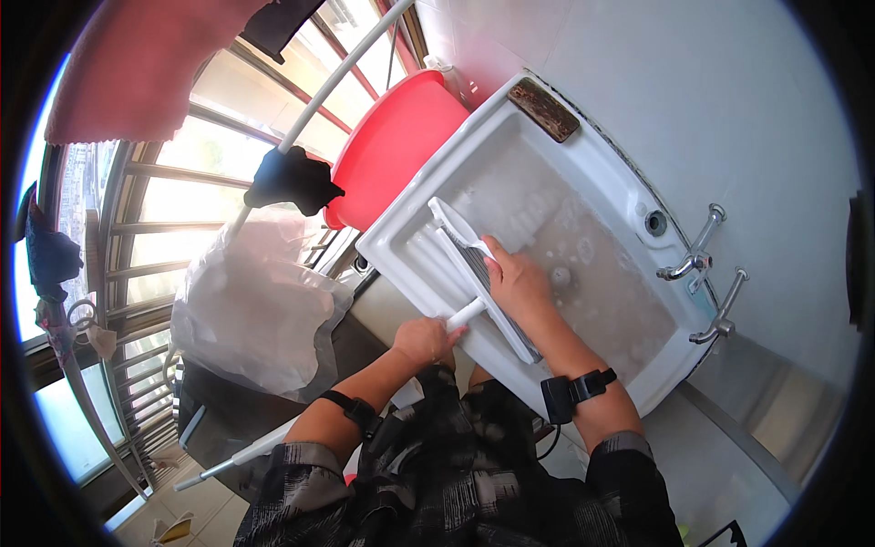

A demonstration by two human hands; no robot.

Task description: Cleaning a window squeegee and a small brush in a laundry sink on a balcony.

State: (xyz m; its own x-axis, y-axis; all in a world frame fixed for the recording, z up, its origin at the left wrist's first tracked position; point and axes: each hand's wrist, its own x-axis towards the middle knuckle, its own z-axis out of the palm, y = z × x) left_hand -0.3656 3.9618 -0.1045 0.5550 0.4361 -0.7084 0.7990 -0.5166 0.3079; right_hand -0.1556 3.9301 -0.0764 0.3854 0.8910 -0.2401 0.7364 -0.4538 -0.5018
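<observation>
White sink [583, 159] – tiled wall | hands – left [421, 342], right [515, 283] – grip rack [483, 278]

The person wore a short-sleeved shirt [456, 474] in a black, grey and white streaked print. A black strap [357, 410] circled the left forearm, and a black band carrying a small black box [572, 394] sat on the right wrist.

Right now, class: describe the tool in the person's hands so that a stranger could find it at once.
Start at the white sink under the wall taps. Over its ribbed left side lies a long white squeegee-like tool; the left hand grips its handle and the right hand presses its dark-striped head. Nothing else in the sink is long and thin.
</observation>
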